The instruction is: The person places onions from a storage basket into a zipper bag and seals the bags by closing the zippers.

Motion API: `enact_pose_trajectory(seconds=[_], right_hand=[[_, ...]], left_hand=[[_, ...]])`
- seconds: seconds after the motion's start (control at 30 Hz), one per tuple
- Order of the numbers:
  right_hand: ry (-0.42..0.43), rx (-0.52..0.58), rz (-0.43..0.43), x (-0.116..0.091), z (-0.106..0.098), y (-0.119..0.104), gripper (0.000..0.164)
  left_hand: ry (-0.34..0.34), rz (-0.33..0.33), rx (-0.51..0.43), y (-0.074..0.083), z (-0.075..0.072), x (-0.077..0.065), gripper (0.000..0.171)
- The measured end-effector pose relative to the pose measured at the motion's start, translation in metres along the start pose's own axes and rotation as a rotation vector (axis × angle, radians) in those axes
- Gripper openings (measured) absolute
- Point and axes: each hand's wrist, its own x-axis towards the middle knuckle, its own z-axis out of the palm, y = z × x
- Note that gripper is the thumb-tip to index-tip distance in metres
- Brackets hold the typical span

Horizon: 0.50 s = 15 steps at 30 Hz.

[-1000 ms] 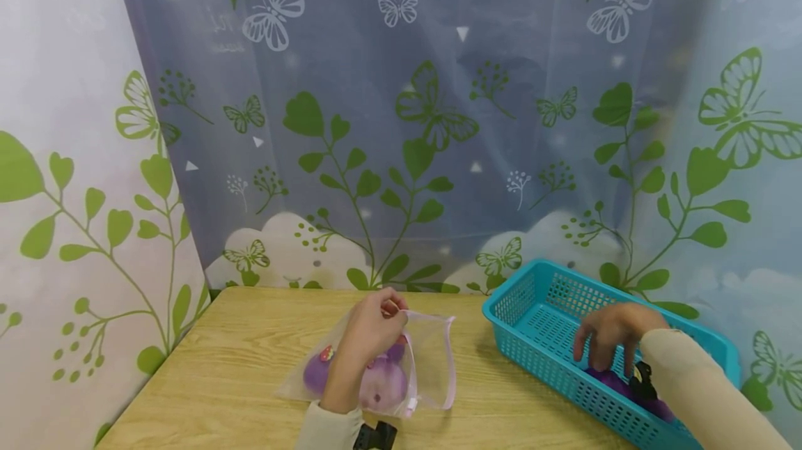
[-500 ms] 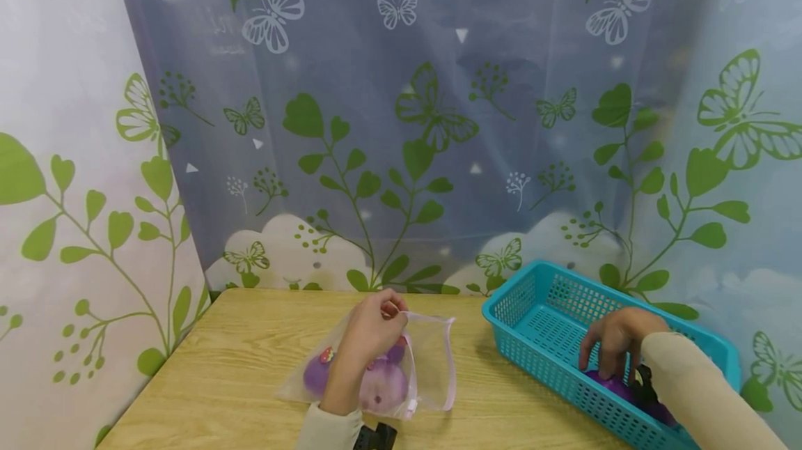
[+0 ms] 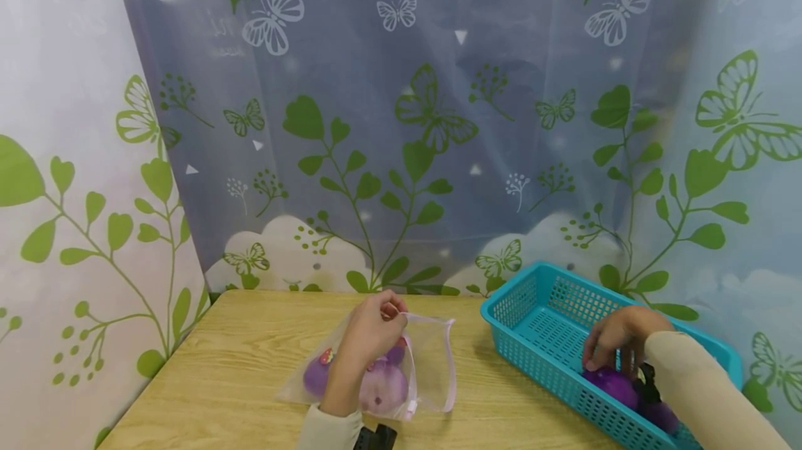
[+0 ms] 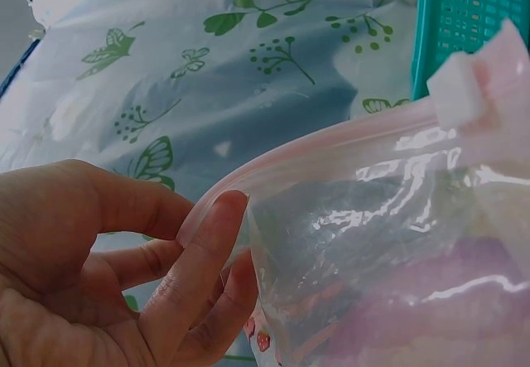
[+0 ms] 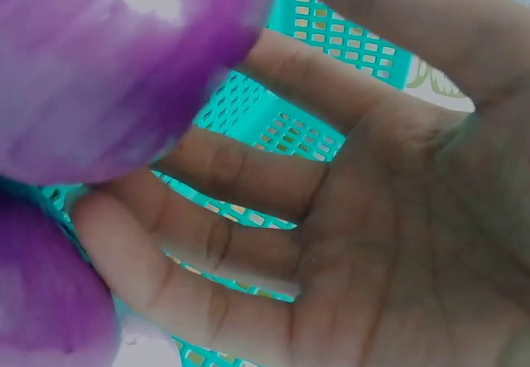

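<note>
On the table lies a clear zip bag (image 3: 432,366) with a pink edge, holding several purple red onions (image 3: 383,389). My left hand (image 3: 374,328) pinches the bag's edge at its mouth, thumb and fingers on the pink strip in the left wrist view. A white slider (image 4: 458,95) sits at the strip's other end. Inside the blue basket (image 3: 532,365), my right hand (image 3: 620,336) grips a shiny red onion (image 3: 612,387), its fingers curled round the far side in the right wrist view. Another red onion (image 5: 50,284) lies just below, partly hidden.
The wooden table (image 3: 257,338) extends left of the bag, and bare wood separates bag and basket. Behind stands a printed curtain (image 3: 351,157) with butterflies and leaves. The basket's perforated walls rise around my right hand.
My right hand has shifted slightly right and closed its fingers on the onion, which now shows more above the basket's near wall. My left hand and the bag stay in place.
</note>
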Motion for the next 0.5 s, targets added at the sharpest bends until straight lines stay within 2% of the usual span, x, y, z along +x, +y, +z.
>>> enact_pose_trajectory(seconds=[0.13,0.5], right_hand=[[-0.007,0.047,-0.011,-0.0014,0.0004,-0.0001,0.027],[-0.057,0.006,-0.027,0.0005,0.0029,-0.0041,0.039]], left_hand=[[-0.002,-0.003,-0.01,0.0002,0.0001,-0.0005,0.009],[0.0,-0.001,-0.007,0.0009,0.0002,-0.0009,0.008]])
